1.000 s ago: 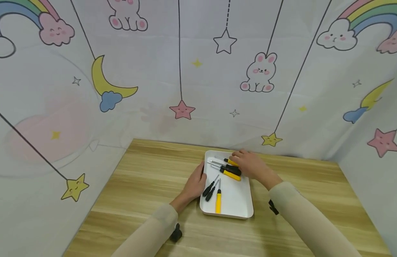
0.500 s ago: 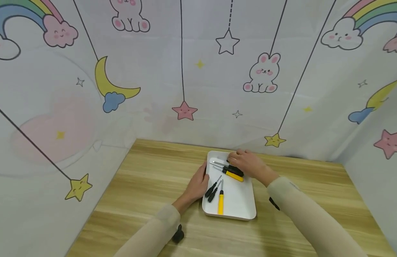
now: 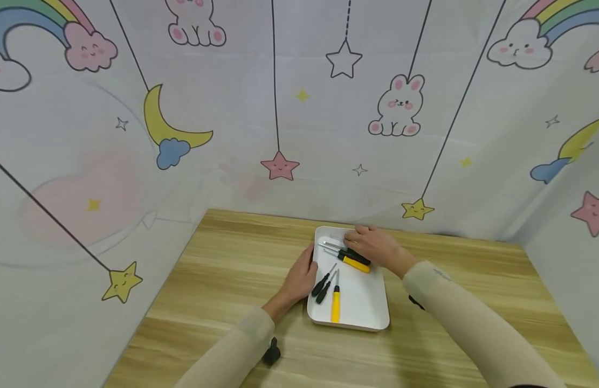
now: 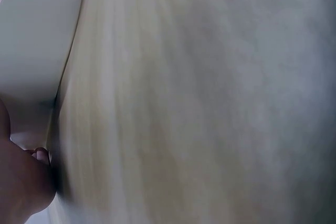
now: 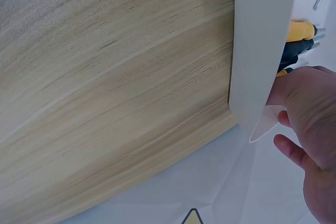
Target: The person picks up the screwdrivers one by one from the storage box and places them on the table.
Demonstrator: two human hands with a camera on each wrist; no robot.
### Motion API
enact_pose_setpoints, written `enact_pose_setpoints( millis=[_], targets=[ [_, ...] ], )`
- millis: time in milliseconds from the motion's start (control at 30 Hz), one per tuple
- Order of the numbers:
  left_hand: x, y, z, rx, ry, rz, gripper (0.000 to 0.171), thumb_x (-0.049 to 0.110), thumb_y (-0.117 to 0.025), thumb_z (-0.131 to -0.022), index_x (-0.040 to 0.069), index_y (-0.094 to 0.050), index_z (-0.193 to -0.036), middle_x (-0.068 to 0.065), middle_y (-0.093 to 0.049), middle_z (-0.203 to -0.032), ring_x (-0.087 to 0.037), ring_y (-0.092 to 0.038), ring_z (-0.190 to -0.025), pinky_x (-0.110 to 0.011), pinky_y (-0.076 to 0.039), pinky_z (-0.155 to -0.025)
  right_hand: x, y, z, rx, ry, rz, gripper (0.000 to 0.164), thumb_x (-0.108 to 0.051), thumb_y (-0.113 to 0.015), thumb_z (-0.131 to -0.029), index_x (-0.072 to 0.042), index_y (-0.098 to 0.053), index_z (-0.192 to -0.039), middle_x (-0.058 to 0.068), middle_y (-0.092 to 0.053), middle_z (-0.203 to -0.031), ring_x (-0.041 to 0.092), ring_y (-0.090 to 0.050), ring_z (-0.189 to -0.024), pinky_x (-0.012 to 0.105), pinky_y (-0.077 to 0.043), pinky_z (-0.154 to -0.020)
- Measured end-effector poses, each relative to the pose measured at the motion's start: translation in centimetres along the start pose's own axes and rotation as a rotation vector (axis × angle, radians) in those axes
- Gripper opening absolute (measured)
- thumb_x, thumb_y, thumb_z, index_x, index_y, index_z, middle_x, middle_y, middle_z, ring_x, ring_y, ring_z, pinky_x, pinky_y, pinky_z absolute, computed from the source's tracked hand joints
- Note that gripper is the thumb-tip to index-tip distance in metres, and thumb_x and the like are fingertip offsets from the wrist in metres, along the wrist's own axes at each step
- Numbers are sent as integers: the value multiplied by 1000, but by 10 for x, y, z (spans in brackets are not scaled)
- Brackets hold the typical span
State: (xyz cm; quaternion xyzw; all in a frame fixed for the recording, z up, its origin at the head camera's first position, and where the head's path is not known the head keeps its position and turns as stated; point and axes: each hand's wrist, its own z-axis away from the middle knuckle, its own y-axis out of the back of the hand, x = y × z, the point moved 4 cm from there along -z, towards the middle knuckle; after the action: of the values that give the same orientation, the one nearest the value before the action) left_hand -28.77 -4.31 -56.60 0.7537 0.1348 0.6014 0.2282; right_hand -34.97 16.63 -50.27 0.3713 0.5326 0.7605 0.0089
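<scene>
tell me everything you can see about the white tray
The white tray is shallow and rectangular, with rounded corners and smooth, low walls; it looks like plastic. It sits upright on the wood-grain table, its short far end near the patterned backdrop. Inside lie screwdrivers with black or yellow handles. The left hand holds its left side; the right hand reaches in over its far right corner.

Left hand (image 4: 23, 182), beside white tray (image 4: 37, 45); wood-grain tabletop (image 4: 136, 98), partly blurred
</scene>
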Motion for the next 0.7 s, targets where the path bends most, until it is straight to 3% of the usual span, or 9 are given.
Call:
enact_pose_setpoints(
  millis=[567,700],
  targets=[
    [2,3,3,-30,-6,17,58,8,-38,-112,-5,-23,-166,-22,-30,-170,-31,-29,-157,-47,-26,-127,-5,-5,-7,-49,25,22,65,-9,-80,-95,-23,-54,-153,1,-53,-155,29,-55,-128,48,-55,-103],
    [0,3,4,-30,10,3,58,9,-38,-112,-4,-23,-166,-21,-30,-170,-31,-29,-157,-47,-26,-127,-8,-3,-8,-54,17,-24,62,-9,-77,-98,-22,-54,-154,3,-55,-153,30,-57,-129,48,-54,-106]
  ],
)
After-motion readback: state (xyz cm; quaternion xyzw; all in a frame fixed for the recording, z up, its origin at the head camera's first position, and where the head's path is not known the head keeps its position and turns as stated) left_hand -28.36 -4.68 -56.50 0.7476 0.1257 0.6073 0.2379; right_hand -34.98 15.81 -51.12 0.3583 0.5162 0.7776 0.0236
